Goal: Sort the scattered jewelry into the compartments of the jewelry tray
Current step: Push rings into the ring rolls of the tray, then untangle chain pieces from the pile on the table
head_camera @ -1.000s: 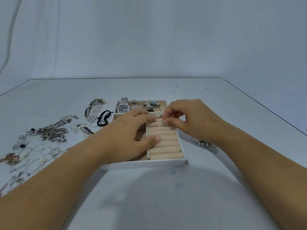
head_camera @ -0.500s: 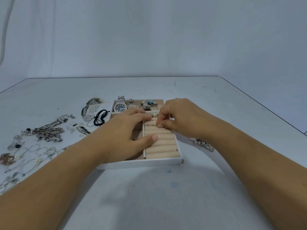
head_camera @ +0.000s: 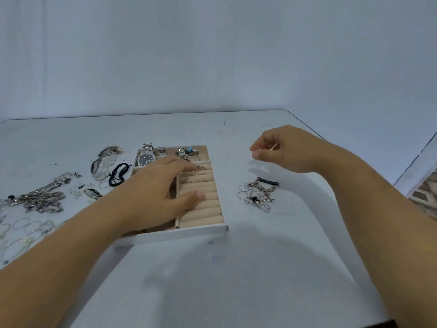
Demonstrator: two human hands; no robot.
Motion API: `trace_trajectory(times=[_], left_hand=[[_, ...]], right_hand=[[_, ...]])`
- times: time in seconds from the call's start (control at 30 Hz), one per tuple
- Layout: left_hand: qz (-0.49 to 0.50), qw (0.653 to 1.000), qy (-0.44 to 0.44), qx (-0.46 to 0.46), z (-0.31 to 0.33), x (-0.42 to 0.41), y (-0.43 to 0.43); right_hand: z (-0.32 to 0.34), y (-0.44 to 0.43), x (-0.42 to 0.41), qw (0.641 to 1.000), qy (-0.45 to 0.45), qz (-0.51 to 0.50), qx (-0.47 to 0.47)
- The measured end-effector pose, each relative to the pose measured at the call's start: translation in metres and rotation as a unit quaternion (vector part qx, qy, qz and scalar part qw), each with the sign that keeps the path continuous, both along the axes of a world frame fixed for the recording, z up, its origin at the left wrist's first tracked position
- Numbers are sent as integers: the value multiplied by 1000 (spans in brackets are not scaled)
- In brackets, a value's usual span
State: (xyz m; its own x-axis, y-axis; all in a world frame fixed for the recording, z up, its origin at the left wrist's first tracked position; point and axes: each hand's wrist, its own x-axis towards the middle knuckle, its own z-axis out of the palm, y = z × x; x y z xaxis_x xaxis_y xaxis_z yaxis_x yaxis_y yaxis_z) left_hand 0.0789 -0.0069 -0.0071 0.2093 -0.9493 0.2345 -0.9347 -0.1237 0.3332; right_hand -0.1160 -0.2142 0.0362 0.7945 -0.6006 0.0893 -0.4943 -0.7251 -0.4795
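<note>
Silver chains (head_camera: pixel 40 200) left of tray (head_camera: pixel 170 235), left grip (head_camera: pixel 160 195) flat across it, right grip (head_camera: pixel 283 150) curled aloft, contents unclear.

Left hand (head_camera: pixel 160 192) overlies tray (head_camera: pixel 189 229), probably blocking.

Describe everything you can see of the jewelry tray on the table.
The jewelry tray lies flat on the pale table, a shallow rectangle with a white frame and beige, velvet-looking lining. Its right side is a column of padded ring rolls, a few rings slotted into the far rows. Far compartments hold a silver watch and beaded pieces. The left hand rests across it, thumb on the rolls.
</note>
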Motion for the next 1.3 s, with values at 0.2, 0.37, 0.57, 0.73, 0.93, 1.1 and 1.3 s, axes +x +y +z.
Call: trace_trajectory(times=[0.2, 0.37, 0.57, 0.73, 0.93, 1.1, 1.3], left_hand=[[-34, 999, -9, -1, 11, -26, -25], [-57, 998, -18, 6, 14, -42, -56], [-56, 998, -22, 29, 8, -56, -80], [-54, 997, -43, 45, 3, -62, -91], [-59, 997, -29, 51, 0, -69, -95], [-58, 998, 9, 19, -3, -68, -96], [-61, 992, 106, -20, 3, -73, -99]], right_hand=[[-26, -4, -37, 999, 14, -19, -45], [-56, 2, -47, 998, -46, -21, -34], [-56, 7, -45, 999, -24, -7, -27], [-57, 13, -45, 999, -24, -6, -30], [-57, 13, -46, 996, -92, -16, 4], [-54, 17, -43, 974, -220, 5, -59], [-46, 23, -38, 951, -297, 28, -86]])
